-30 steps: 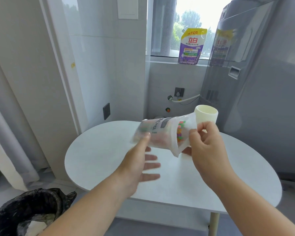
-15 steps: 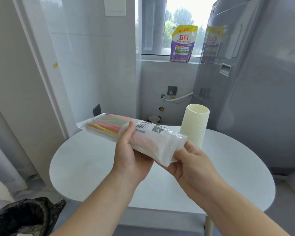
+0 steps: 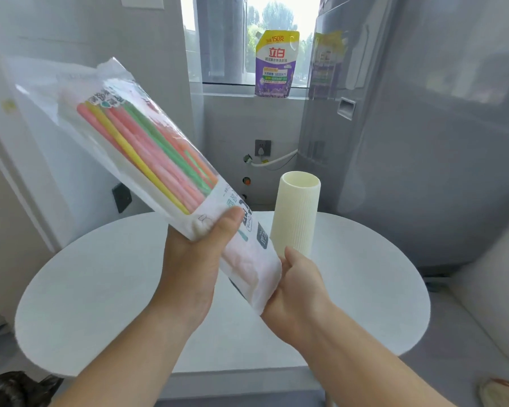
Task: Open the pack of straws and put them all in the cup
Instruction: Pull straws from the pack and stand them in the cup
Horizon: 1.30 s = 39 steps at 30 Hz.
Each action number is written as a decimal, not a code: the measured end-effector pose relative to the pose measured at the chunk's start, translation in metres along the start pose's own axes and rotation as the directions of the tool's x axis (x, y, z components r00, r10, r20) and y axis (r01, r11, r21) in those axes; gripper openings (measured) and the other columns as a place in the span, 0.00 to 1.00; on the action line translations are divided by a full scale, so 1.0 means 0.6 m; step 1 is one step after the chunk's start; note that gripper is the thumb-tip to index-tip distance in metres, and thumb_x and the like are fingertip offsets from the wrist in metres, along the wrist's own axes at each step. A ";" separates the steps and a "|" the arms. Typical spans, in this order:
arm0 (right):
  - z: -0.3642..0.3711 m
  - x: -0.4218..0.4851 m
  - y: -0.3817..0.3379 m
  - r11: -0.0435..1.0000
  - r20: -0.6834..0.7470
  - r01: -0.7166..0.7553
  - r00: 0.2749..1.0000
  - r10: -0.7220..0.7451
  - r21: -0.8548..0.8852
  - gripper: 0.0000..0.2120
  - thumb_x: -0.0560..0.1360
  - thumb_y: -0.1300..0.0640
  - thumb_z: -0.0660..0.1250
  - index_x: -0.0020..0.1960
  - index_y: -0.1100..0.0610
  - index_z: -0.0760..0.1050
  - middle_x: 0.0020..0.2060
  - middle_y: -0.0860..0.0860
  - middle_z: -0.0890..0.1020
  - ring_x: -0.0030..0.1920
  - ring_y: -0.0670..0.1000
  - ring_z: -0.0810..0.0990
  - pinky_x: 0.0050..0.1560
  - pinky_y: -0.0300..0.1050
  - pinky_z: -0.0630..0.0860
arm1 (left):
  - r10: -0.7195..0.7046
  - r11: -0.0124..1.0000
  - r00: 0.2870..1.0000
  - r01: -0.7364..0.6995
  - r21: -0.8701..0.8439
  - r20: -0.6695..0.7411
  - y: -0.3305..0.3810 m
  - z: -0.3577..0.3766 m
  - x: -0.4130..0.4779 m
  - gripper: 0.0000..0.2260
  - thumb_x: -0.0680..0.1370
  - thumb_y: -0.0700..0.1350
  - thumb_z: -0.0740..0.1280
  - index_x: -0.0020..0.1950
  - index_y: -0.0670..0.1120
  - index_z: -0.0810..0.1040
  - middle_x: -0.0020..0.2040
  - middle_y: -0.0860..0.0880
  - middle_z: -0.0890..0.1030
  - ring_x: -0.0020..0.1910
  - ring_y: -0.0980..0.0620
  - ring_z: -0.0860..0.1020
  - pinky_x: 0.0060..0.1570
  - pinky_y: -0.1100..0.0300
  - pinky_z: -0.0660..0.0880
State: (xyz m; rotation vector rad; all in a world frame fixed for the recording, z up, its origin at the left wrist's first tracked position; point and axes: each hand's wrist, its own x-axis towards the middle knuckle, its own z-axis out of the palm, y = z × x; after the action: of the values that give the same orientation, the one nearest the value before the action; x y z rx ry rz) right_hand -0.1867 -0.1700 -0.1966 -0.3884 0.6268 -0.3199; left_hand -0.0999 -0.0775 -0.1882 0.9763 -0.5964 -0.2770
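Observation:
I hold a clear plastic pack of straws [image 3: 147,154] tilted up to the left above the white round table [image 3: 100,289]. Pink, yellow, green and orange straws show through its upper half; the lower half is white with print. My left hand [image 3: 194,259] grips the pack's middle from below, thumb on top. My right hand [image 3: 297,292] holds the pack's lower end. A tall ribbed cream cup [image 3: 296,215] stands upright on the table just behind my right hand, and what shows of its inside is bare.
A grey fridge [image 3: 423,142] stands close on the right. A purple detergent pouch [image 3: 275,64] sits on the window sill behind. A black bin bag [image 3: 15,389] lies at the lower left, beside the table.
The pack has swung from nearly level to steeply tilted, its far end rising up to the left. My left hand now grips it at the middle and my right hand keeps the lower end.

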 end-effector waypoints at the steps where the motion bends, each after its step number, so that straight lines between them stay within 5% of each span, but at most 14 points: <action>1: 0.001 0.002 0.001 1.000 -0.011 0.000 1.000 0.000 -0.009 0.25 0.85 0.48 0.50 0.63 0.64 0.78 0.56 0.62 0.85 0.57 0.64 0.84 0.61 0.59 0.77 | -0.008 1.000 1.000 0.008 0.003 0.000 0.000 -0.002 0.001 0.15 0.73 0.43 0.73 0.54 0.62 0.85 0.56 0.52 0.87 0.57 0.51 0.85 0.51 0.58 0.82; 3: 0.000 0.009 0.004 0.999 -0.038 0.023 0.999 -0.024 -0.025 0.22 0.85 0.50 0.53 0.58 0.65 0.79 0.49 0.57 0.87 0.53 0.60 0.86 0.57 0.56 0.80 | -0.053 0.998 0.998 0.052 -0.017 -0.040 -0.003 -0.010 0.006 0.15 0.73 0.43 0.74 0.57 0.58 0.84 0.56 0.50 0.87 0.57 0.50 0.85 0.51 0.56 0.82; 6: 0.004 0.014 0.006 0.984 -0.061 0.079 0.994 -0.090 -0.157 0.15 0.84 0.55 0.57 0.45 0.62 0.73 0.28 0.54 0.79 0.30 0.55 0.80 0.44 0.51 0.84 | -0.157 0.985 0.970 0.140 -0.099 -0.188 -0.002 -0.032 0.015 0.20 0.73 0.42 0.75 0.65 0.48 0.81 0.54 0.48 0.87 0.54 0.48 0.86 0.45 0.56 0.82; 8: 0.003 0.017 0.007 0.931 -0.044 0.121 0.989 -0.144 -0.346 0.14 0.84 0.55 0.59 0.46 0.64 0.75 0.30 0.56 0.80 0.33 0.58 0.80 0.48 0.57 0.84 | -0.218 0.970 0.939 0.178 -0.165 -0.266 0.001 -0.047 0.023 0.16 0.76 0.42 0.74 0.64 0.47 0.81 0.51 0.48 0.87 0.51 0.49 0.86 0.41 0.56 0.82; 12: 0.001 0.019 0.013 0.714 0.051 0.248 0.957 -0.286 -0.655 0.15 0.82 0.48 0.63 0.51 0.60 0.80 0.38 0.56 0.81 0.28 0.50 0.79 0.31 0.44 0.78 | -0.301 0.938 0.888 0.210 -0.276 -0.348 0.007 -0.069 0.028 0.13 0.77 0.44 0.74 0.60 0.47 0.82 0.50 0.48 0.87 0.48 0.49 0.87 0.39 0.55 0.82; 18: 0.009 0.018 0.024 0.525 0.169 0.400 0.886 -0.432 -0.751 0.15 0.79 0.45 0.66 0.41 0.55 0.77 0.28 0.46 0.77 0.25 0.47 0.69 0.29 0.42 0.68 | -0.324 0.928 0.876 0.223 -0.298 -0.356 0.006 -0.074 0.016 0.14 0.76 0.45 0.75 0.61 0.45 0.81 0.52 0.46 0.87 0.52 0.46 0.86 0.46 0.50 0.84; 23: 0.008 0.020 0.020 0.365 0.249 0.480 0.814 -0.525 -0.798 0.14 0.82 0.50 0.64 0.43 0.58 0.76 0.29 0.50 0.72 0.30 0.49 0.68 0.34 0.47 0.68 | -0.367 0.908 0.851 0.240 -0.342 -0.377 0.008 -0.091 0.013 0.12 0.76 0.46 0.75 0.59 0.48 0.81 0.53 0.47 0.87 0.51 0.47 0.87 0.44 0.50 0.84; 31: -0.003 0.014 0.009 0.499 0.248 0.484 0.849 -0.467 -0.719 0.14 0.80 0.46 0.67 0.45 0.57 0.77 0.24 0.45 0.75 0.24 0.48 0.68 0.25 0.41 0.69 | -0.397 0.888 0.834 0.243 -0.392 -0.383 0.003 -0.094 0.012 0.14 0.77 0.45 0.75 0.62 0.48 0.80 0.54 0.47 0.87 0.50 0.48 0.87 0.41 0.51 0.84; 37: -0.003 0.021 -0.006 0.482 0.235 0.514 0.818 -0.525 -0.710 0.08 0.80 0.55 0.68 0.45 0.58 0.79 0.24 0.47 0.73 0.23 0.45 0.69 0.24 0.39 0.68 | -0.411 0.877 0.827 0.243 -0.414 -0.385 -0.005 -0.087 0.015 0.16 0.77 0.45 0.74 0.65 0.47 0.79 0.57 0.46 0.87 0.50 0.47 0.87 0.43 0.49 0.85; 39: -0.009 0.023 -0.019 0.578 0.170 0.502 0.830 -0.532 -0.644 0.07 0.80 0.57 0.68 0.45 0.59 0.78 0.26 0.49 0.71 0.23 0.45 0.66 0.23 0.39 0.67 | -0.405 0.874 0.818 0.214 -0.437 -0.409 -0.002 -0.092 0.020 0.17 0.78 0.45 0.74 0.66 0.47 0.78 0.55 0.46 0.87 0.49 0.48 0.87 0.44 0.48 0.85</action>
State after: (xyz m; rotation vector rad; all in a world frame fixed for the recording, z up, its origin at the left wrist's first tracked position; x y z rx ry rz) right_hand -0.1812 -0.1873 -0.2025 -1.2941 0.6472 -0.6721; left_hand -0.0579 -0.0456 -0.2082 0.7259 0.0987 -0.4057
